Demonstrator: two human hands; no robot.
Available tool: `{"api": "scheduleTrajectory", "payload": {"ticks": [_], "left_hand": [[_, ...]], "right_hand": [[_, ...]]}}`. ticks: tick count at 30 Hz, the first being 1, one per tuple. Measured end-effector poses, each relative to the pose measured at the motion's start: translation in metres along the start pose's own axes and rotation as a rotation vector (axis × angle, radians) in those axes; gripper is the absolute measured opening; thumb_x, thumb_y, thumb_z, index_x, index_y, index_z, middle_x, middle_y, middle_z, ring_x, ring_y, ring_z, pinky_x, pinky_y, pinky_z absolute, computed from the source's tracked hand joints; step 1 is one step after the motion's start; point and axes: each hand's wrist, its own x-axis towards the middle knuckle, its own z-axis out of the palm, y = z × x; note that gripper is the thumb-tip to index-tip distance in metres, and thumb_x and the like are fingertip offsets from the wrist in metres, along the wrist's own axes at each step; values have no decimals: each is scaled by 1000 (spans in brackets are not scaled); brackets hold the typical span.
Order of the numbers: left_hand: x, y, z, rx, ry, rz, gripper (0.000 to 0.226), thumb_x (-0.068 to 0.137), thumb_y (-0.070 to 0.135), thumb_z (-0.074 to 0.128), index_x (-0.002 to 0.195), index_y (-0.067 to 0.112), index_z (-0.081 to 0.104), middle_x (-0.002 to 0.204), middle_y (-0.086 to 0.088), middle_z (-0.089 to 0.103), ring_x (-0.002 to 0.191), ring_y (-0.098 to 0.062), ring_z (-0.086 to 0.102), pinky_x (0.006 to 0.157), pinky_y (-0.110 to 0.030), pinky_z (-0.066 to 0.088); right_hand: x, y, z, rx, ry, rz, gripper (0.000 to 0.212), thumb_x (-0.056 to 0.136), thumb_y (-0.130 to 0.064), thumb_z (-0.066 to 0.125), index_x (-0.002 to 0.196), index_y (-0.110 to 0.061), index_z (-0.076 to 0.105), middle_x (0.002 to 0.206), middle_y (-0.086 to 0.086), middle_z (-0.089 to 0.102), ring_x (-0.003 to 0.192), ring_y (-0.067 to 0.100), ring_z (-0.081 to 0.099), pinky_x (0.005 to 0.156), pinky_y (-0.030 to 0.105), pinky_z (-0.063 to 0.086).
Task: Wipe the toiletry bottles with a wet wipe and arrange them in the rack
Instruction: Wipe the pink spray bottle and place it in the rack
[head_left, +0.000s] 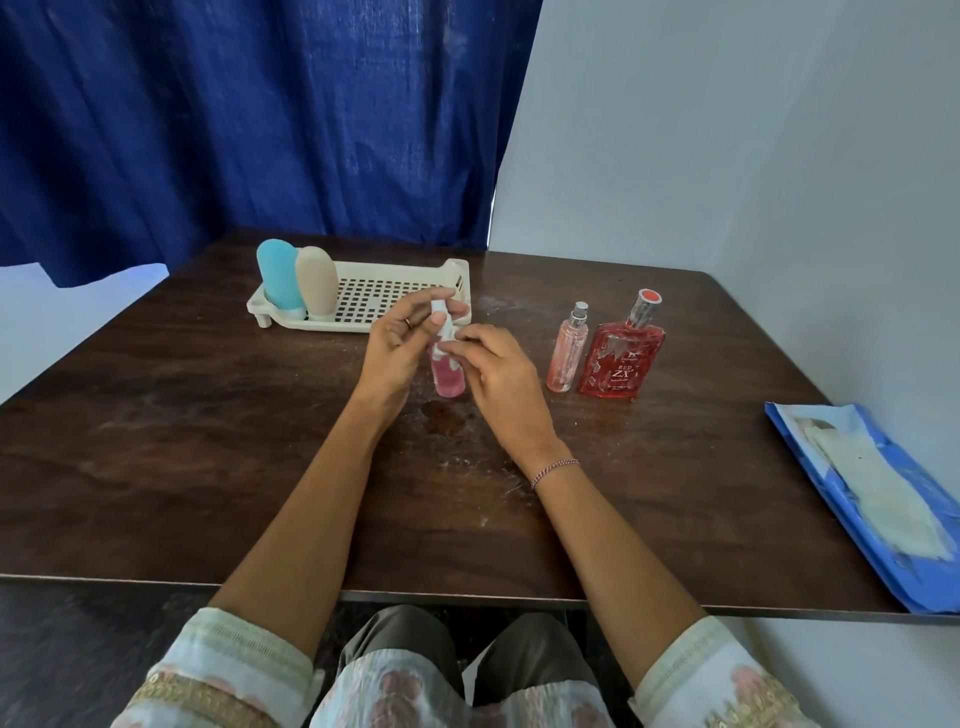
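wooden table (208, 441), rack (396, 269) near far edge

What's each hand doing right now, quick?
Left hand: grips the top of the pink bottle.
Right hand: pinches the wet wipe against that bottle.

Worktop (208, 467): dark wood-grain surface, matt and worn, with pale scuffs and a dull stain; curtain (234, 114) is blue woven cloth, coarse weave, no sheen. Rack (395, 280): cream moulded plastic, perforated floor, satin finish; blue bottle (278, 278) and beige bottle (317, 283) look like soft, matt, rubbery plastic. Pink spray bottle (448, 376), slim peach bottle (566, 358) and red bottle (621, 364) are clear and glossy (glass or plastic, cannot tell), the last two with bright metallic necks; wet wipe (441, 332) is white limp fibre cloth; wipe pack (823, 467) is shiny blue film.
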Motion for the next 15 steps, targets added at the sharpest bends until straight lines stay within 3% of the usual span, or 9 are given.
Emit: {"api": "scheduleTrajectory", "payload": {"ticks": [3,7,10,15], "left_hand": [[0,1,1,11,-39,-7,23,93,7,54,114,10,59,107,-8,68,109,-27,61,91,-34,50],[0,0,4,1,-67,-44,21,91,10,55,111,11,60,106,-7,69,109,-26,61,95,-41,49],[1,-1,0,-8,-82,-50,22,93,11,53,114,10,58,110,-8,68,112,-27,60,98,-44,47],[1,0,5,21,-76,-57,24,97,8,46,118,12,56,113,-7,66,112,-24,60,94,-36,50]], "right_hand": [[0,2,-1,-38,-22,-27,30,81,3,63,111,-2,66,112,10,59,106,20,51,97,26,44],[2,10,1,-27,37,139,23,83,2,59,105,0,65,109,10,56,103,20,53,93,26,46],[2,11,3,-17,37,123,22,83,5,60,104,0,65,107,10,56,101,20,54,92,25,46],[2,12,3,61,53,101,20,84,3,60,103,-2,68,106,9,59,100,19,56,92,26,48]]}}
